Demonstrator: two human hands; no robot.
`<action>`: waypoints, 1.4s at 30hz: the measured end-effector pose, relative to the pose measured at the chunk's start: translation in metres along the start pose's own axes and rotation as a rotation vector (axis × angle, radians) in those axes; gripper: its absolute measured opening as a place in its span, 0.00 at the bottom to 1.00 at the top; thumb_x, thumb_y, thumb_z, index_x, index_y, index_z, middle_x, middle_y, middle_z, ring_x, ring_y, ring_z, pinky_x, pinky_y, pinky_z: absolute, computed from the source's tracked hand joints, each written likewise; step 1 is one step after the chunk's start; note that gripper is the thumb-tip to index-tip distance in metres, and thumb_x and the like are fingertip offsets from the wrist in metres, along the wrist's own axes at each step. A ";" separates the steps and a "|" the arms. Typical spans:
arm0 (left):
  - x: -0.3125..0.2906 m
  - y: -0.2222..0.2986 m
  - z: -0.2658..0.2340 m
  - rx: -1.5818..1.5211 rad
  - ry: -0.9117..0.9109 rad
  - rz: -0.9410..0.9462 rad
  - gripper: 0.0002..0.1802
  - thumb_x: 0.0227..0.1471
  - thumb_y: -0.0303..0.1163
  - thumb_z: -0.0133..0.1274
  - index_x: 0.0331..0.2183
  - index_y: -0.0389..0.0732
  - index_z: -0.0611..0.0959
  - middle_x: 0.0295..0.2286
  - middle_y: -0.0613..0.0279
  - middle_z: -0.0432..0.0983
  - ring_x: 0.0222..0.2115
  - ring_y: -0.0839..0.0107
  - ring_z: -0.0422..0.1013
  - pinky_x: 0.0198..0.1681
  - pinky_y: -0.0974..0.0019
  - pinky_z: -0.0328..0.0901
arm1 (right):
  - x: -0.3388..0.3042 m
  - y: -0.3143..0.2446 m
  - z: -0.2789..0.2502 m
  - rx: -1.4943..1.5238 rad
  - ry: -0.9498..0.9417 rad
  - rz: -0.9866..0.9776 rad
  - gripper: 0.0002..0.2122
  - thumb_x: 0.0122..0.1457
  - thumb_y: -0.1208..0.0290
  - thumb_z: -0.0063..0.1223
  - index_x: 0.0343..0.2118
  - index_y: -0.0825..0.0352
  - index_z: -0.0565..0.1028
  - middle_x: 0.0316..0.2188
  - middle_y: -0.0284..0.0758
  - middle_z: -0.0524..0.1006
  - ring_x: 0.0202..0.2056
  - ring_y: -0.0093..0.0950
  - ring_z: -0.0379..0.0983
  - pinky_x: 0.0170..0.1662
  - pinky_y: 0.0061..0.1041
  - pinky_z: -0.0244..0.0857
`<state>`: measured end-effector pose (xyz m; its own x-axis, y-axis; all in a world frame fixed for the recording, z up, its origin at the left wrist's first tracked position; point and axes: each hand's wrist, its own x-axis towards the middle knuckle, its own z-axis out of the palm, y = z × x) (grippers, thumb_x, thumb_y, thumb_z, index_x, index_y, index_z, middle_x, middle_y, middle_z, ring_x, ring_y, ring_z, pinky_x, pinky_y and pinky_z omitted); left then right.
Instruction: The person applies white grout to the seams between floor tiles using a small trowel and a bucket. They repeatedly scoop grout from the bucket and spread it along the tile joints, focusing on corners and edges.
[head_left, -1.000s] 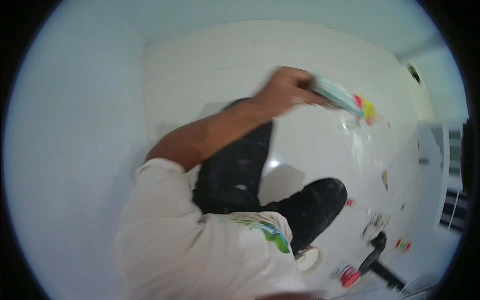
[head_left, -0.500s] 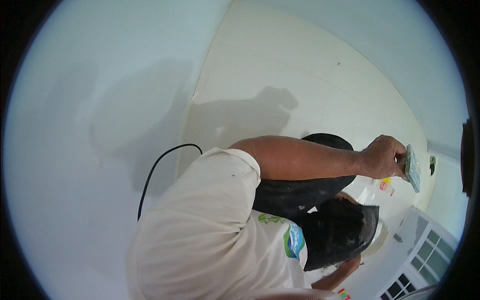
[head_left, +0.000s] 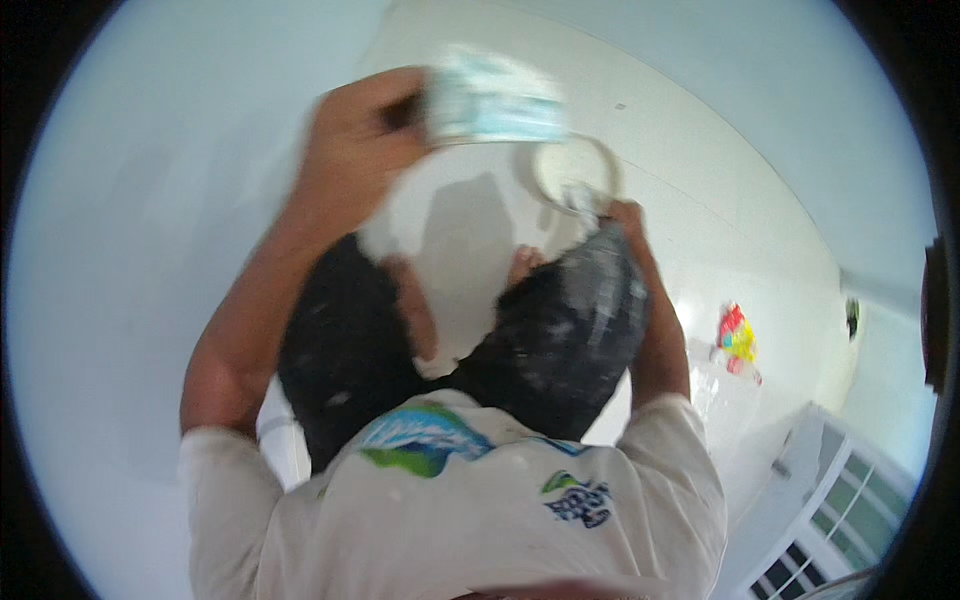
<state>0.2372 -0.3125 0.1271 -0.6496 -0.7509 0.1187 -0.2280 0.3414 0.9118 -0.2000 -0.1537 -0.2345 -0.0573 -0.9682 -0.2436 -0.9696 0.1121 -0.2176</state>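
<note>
The left hand (head_left: 350, 140) is gripping a pale blue block (head_left: 495, 100) above the white floor (head_left: 700, 200), while the right hand (head_left: 622, 215) is clamping a white pail (head_left: 572, 172) by its rim, steadying it.

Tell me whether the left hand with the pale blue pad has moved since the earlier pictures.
Cannot tell for certain: the camera itself swung. Against the person's dark knees, the left hand and blue pad now sit above the left knee, not out to the right.
</note>
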 end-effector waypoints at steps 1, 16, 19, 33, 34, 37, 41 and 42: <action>0.002 0.004 0.004 0.082 0.128 -0.074 0.22 0.56 0.26 0.64 0.53 0.36 0.83 0.44 0.59 0.84 0.43 0.71 0.78 0.50 0.66 0.73 | 0.012 0.016 0.008 0.580 0.026 0.238 0.14 0.58 0.67 0.57 0.29 0.78 0.81 0.22 0.46 0.81 0.25 0.41 0.82 0.28 0.42 0.75; -0.096 -0.090 0.126 0.193 0.445 -0.281 0.23 0.56 0.26 0.63 0.55 0.38 0.83 0.45 0.52 0.84 0.47 0.65 0.79 0.54 0.55 0.73 | 0.008 0.105 0.039 0.893 -0.227 0.628 0.18 0.60 0.64 0.59 0.41 0.80 0.77 0.34 0.49 0.83 0.31 0.38 0.83 0.32 0.38 0.80; -0.084 -0.080 0.127 0.205 0.354 -0.253 0.22 0.58 0.25 0.61 0.55 0.37 0.82 0.45 0.52 0.83 0.46 0.65 0.78 0.55 0.57 0.72 | -0.013 0.066 0.037 0.372 -0.094 0.349 0.19 0.60 0.64 0.57 0.41 0.80 0.76 0.35 0.56 0.82 0.38 0.44 0.84 0.41 0.41 0.79; 0.009 -0.154 0.217 0.178 -0.065 -0.140 0.19 0.57 0.30 0.63 0.50 0.40 0.84 0.40 0.59 0.84 0.39 0.73 0.78 0.45 0.65 0.73 | -0.136 0.015 -0.086 1.309 0.010 0.293 0.17 0.70 0.62 0.44 0.46 0.71 0.77 0.34 0.39 0.82 0.31 0.24 0.77 0.30 0.24 0.73; 0.016 -0.164 0.234 0.210 -0.081 -0.208 0.19 0.56 0.31 0.64 0.50 0.42 0.85 0.40 0.59 0.85 0.39 0.73 0.78 0.45 0.65 0.73 | -0.139 0.012 -0.088 1.398 0.038 0.230 0.17 0.70 0.62 0.43 0.47 0.72 0.76 0.34 0.39 0.82 0.30 0.24 0.77 0.30 0.24 0.73; 0.016 -0.180 0.284 -0.002 0.009 -0.249 0.19 0.56 0.26 0.63 0.50 0.36 0.83 0.41 0.58 0.84 0.40 0.71 0.78 0.47 0.65 0.73 | -0.142 -0.007 -0.086 1.658 0.057 0.175 0.22 0.74 0.57 0.38 0.48 0.74 0.77 0.29 0.36 0.81 0.21 0.20 0.75 0.21 0.18 0.69; 0.014 -0.169 0.312 -0.320 0.117 -0.347 0.19 0.57 0.21 0.61 0.50 0.31 0.81 0.44 0.56 0.83 0.46 0.70 0.78 0.53 0.66 0.73 | -0.131 -0.045 -0.080 1.865 0.090 0.082 0.25 0.75 0.53 0.37 0.44 0.75 0.77 0.23 0.36 0.79 0.12 0.20 0.68 0.16 0.17 0.65; 0.014 -0.163 0.314 -0.352 0.135 -0.355 0.18 0.57 0.20 0.60 0.50 0.31 0.81 0.44 0.56 0.83 0.46 0.71 0.78 0.53 0.66 0.72 | -0.127 -0.056 -0.078 1.865 0.091 0.115 0.25 0.75 0.53 0.37 0.44 0.75 0.77 0.23 0.35 0.78 0.12 0.19 0.67 0.15 0.18 0.63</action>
<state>0.0376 -0.2008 -0.1429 -0.4718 -0.8603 -0.1932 -0.1445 -0.1407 0.9794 -0.1564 -0.0540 -0.1179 -0.1669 -0.9395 -0.2991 0.5107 0.1772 -0.8413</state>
